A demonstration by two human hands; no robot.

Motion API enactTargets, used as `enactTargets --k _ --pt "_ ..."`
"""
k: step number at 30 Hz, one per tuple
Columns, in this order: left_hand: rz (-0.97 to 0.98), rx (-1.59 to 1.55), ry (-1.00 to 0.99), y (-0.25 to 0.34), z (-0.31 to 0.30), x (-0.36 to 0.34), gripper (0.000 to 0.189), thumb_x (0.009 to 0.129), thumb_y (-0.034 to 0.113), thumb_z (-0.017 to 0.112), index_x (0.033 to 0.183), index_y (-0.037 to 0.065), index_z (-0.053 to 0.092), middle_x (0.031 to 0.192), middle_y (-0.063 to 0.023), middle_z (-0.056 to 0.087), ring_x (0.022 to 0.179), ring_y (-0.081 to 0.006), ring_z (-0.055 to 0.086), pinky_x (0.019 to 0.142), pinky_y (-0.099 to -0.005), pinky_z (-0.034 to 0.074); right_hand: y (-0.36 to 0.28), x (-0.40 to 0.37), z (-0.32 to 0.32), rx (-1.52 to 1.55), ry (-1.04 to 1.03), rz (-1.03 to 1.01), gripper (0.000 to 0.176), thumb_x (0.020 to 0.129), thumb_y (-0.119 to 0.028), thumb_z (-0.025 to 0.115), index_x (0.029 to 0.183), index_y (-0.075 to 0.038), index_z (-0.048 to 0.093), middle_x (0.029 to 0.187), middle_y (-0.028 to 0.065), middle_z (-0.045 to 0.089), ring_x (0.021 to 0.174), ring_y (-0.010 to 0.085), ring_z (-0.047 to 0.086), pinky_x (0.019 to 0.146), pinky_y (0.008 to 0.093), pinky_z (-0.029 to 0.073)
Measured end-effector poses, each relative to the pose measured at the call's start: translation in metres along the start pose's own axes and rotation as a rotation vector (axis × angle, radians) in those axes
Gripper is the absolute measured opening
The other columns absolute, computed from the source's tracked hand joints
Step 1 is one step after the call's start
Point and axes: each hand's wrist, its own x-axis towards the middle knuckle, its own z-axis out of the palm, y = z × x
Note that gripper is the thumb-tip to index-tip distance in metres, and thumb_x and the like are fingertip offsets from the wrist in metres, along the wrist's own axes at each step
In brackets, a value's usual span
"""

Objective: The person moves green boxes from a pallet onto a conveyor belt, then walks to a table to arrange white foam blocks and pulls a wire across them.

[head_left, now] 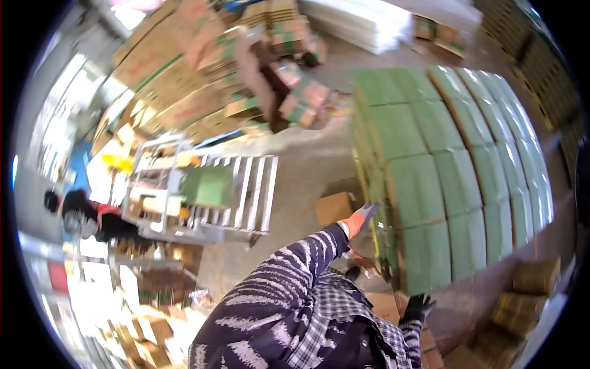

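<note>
A large block of green-topped cartons (424,178) stands close in front of me, its shiny surface catching the light. My left hand (359,220), in a grey glove with an orange cuff, reaches to the stack's left side. Its fingers are stretched out, the tips right at the cartons' edge. By the stack's near corner is my right hand (418,306) in a dark glove, fingers spread and nothing in them. A brown cardboard box (335,209) sits on the floor just left of my left hand.
At left, a roller conveyor (252,194) carries a single green carton (209,186); a person (101,218) stands beyond it. Brown cartons (178,80) are piled at the upper left, white blocks (356,24) at the back. More brown boxes (516,307) stand at the lower right.
</note>
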Motion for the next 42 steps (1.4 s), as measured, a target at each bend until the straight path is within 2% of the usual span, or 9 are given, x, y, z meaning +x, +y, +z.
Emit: enactTargets --k 4,12,18,22,26,30,34,37,42 --pt "-0.694 0.557 0.381 0.066 -0.149 -0.025 0.075 0.080 0.055 0.058 0.135 0.007 0.041 0.140 -0.0229 0.037 0.131 -0.0340 0.034 0.106 -0.0388 0.031 -0.020 0.013 0.008 0.433 0.151 0.152 0.075 0.082 -0.058 0.043 0.141 -0.014 0.032 0.148 0.0067 0.025 0.137 0.0286 0.020 0.106 0.0541 0.011" --pt "-1.017 0.992 0.444 0.008 -0.359 -0.155 0.108 0.066 0.063 0.067 0.144 0.004 0.024 0.148 -0.0225 0.024 0.137 -0.0400 0.018 0.110 -0.0553 0.011 -0.148 0.064 -0.128 1.242 0.050 -0.532 0.053 0.087 -0.026 0.060 0.133 -0.003 0.046 0.134 0.0154 0.049 0.125 0.0260 0.045 0.105 0.0325 0.033" --pt "-0.526 1.193 0.300 -0.005 -0.293 -0.219 0.094 0.067 0.046 0.069 0.141 0.003 0.030 0.145 -0.0253 0.027 0.134 -0.0467 0.021 0.109 -0.0592 0.014 -0.230 0.020 -0.392 1.285 0.567 -0.729 0.077 0.074 -0.036 0.076 0.134 0.000 0.042 0.133 0.0189 0.048 0.124 0.0272 0.047 0.103 0.0338 0.037" --pt "-0.309 1.004 -0.123 0.042 -0.301 -0.265 0.084 0.071 0.050 0.064 0.139 0.008 0.037 0.144 -0.0230 0.029 0.134 -0.0424 0.023 0.110 -0.0560 0.015 -0.329 0.017 -0.451 1.090 0.410 -0.829 0.096 0.068 -0.051 0.075 0.139 -0.002 0.034 0.138 0.0222 0.041 0.131 0.0316 0.037 0.108 0.0373 0.031" --pt "-0.108 0.568 0.021 0.014 -0.318 -0.300 0.085 0.066 0.045 0.071 0.134 0.003 0.042 0.138 -0.0213 0.038 0.130 -0.0357 0.033 0.109 -0.0456 0.024 -0.405 0.019 -0.427 1.277 -0.001 -1.189 0.089 0.068 -0.038 0.081 0.139 -0.007 0.037 0.130 0.0128 0.052 0.120 0.0208 0.048 0.101 0.0334 0.039" --pt "-0.484 -0.016 1.376 -0.069 -0.354 -0.321 0.086 0.075 0.048 0.068 0.140 0.004 0.033 0.139 -0.0140 0.042 0.130 -0.0308 0.036 0.106 -0.0430 0.030 -0.417 0.030 -0.401 1.441 -0.083 -1.026 0.108 0.060 -0.047 0.084 0.141 -0.001 0.030 0.138 0.0161 0.044 0.126 0.0238 0.043 0.104 0.0344 0.035" --pt "-0.844 -1.004 1.261 -0.100 -0.426 -0.327 0.076 0.080 0.052 0.065 0.139 0.011 0.036 0.135 -0.0096 0.045 0.117 -0.0269 0.046 0.095 -0.0440 0.039 -0.385 -0.003 -0.414 1.344 -0.015 -0.906 0.109 0.059 -0.047 0.084 0.141 0.000 0.029 0.138 0.0157 0.043 0.126 0.0234 0.043 0.104 0.0340 0.036" --pt "-0.671 -1.282 1.252 -0.104 -0.443 -0.297 0.058 0.078 0.052 0.068 0.120 0.013 0.057 0.114 -0.0028 0.060 0.099 -0.0230 0.055 0.082 -0.0420 0.044 -0.358 -0.026 -0.427 1.402 0.041 -0.865 0.110 0.058 -0.044 0.085 0.141 0.000 0.029 0.139 0.0155 0.043 0.126 0.0232 0.043 0.104 0.0337 0.036" --pt "-0.606 -1.036 1.203 -0.054 -0.428 -0.297 0.052 0.089 0.043 0.056 0.128 0.008 0.052 0.124 -0.0024 0.054 0.109 -0.0180 0.051 0.093 -0.0334 0.040 -0.297 -0.050 -0.441 1.479 0.148 -0.733 0.113 0.053 -0.044 0.088 0.141 -0.003 0.031 0.140 0.0161 0.042 0.128 0.0257 0.042 0.106 0.0357 0.035"
